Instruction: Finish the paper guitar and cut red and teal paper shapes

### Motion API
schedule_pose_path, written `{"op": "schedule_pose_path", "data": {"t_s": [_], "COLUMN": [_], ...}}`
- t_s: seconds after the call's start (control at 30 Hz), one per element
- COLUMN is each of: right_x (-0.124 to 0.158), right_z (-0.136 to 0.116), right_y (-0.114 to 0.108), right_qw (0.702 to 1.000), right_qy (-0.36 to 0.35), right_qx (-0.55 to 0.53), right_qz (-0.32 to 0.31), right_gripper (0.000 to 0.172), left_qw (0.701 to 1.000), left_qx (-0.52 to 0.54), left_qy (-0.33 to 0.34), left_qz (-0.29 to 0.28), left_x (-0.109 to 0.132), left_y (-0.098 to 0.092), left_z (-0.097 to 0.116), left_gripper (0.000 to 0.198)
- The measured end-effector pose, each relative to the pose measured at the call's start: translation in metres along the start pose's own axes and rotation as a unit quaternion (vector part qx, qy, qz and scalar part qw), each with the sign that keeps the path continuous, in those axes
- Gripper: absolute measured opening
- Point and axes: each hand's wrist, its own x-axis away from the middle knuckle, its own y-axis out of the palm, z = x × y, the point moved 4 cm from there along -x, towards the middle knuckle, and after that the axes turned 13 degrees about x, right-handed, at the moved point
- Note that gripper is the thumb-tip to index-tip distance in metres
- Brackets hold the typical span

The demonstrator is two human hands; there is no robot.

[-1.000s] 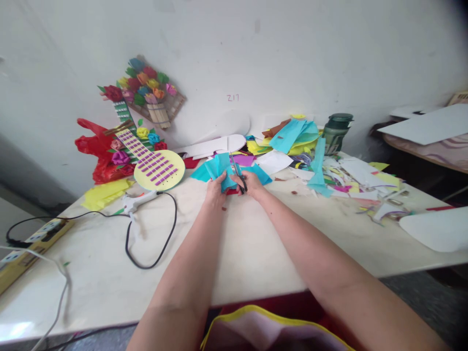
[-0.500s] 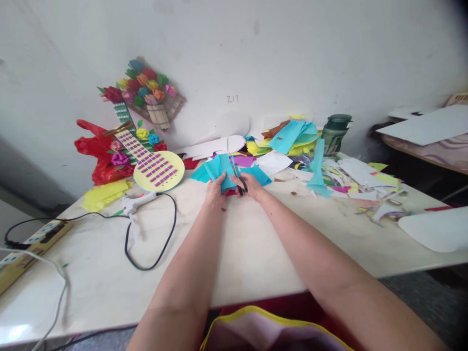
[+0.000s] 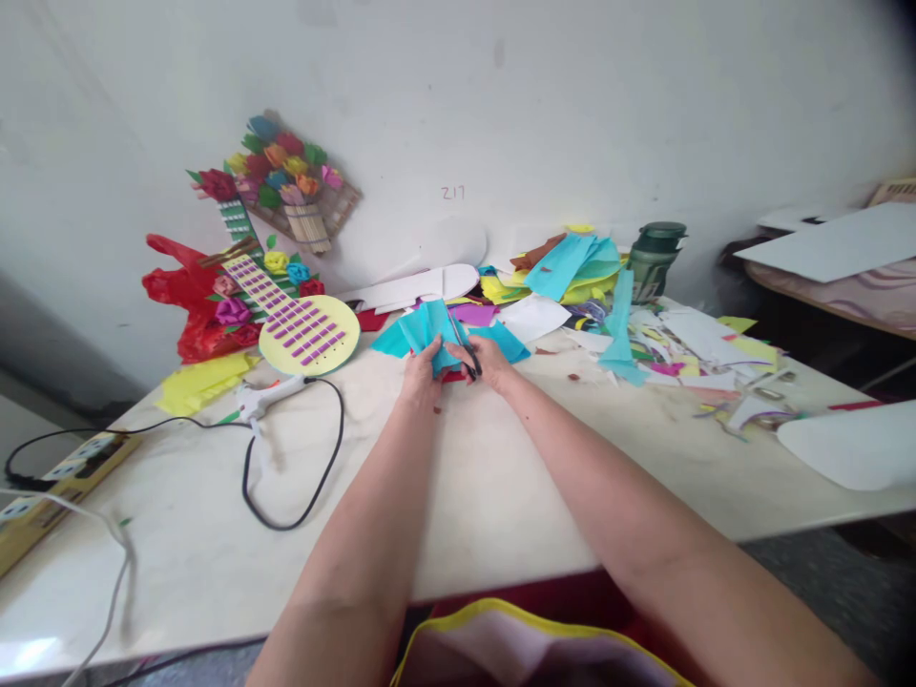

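My left hand [image 3: 424,368] pinches the near edge of a folded piece of blue crepe paper [image 3: 427,329], thumb on top. In my right hand [image 3: 488,363] is a pair of black-handled scissors [image 3: 470,359], its blades pointing away from me along the right side of that paper. The blades look nearly together, and part of them is against the blue. More blue paper [image 3: 510,342] spreads out behind my right hand. Something red [image 3: 453,376] shows on the table between my hands.
Left of my hands lie a paddle-shaped yellow craft piece [image 3: 309,334], a white glue gun [image 3: 268,396] with a black cord and a power strip [image 3: 64,487]. Coloured paper [image 3: 565,267] is heaped at the wall beside a green bottle [image 3: 656,262]. Paper scraps [image 3: 697,339] litter the right.
The scissors' handles have drawn together and the blades have closed along the blue paper. Both hands stay in nearly the same place.
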Motion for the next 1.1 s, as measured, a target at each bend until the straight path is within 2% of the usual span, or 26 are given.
{"op": "schedule_pose_path", "data": {"t_s": [0.37, 0.57, 0.77, 1.1], "right_x": [-0.0015, 0.0010, 0.0047, 0.0012], "right_z": [-0.0004, -0.0018, -0.0039, -0.0025], "right_y": [0.0002, 0.0005, 0.0027, 0.0031], "right_qw": [1.000, 0.999, 0.999, 1.000], "right_qy": [0.020, 0.009, -0.002, 0.015], "right_qx": [-0.006, -0.031, -0.028, -0.007], "right_qz": [0.021, -0.004, -0.020, 0.010], "right_gripper": [0.034, 0.035, 0.035, 0.038], "left_qw": [1.000, 1.000, 1.000, 1.000], "left_qx": [0.005, 0.008, 0.001, 0.013], "left_qy": [0.003, 0.007, 0.011, 0.015], "left_qz": [-0.003, 0.002, 0.000, 0.017], "left_x": [-0.0016, -0.0004, -0.0008, -0.0012], "left_y": [-0.0002, 0.0008, -0.0007, -0.0017], "left_z": [-0.0018, -0.0007, -0.0002, 0.0013], "left_gripper": [0.026, 0.020, 0.025, 0.027]}}
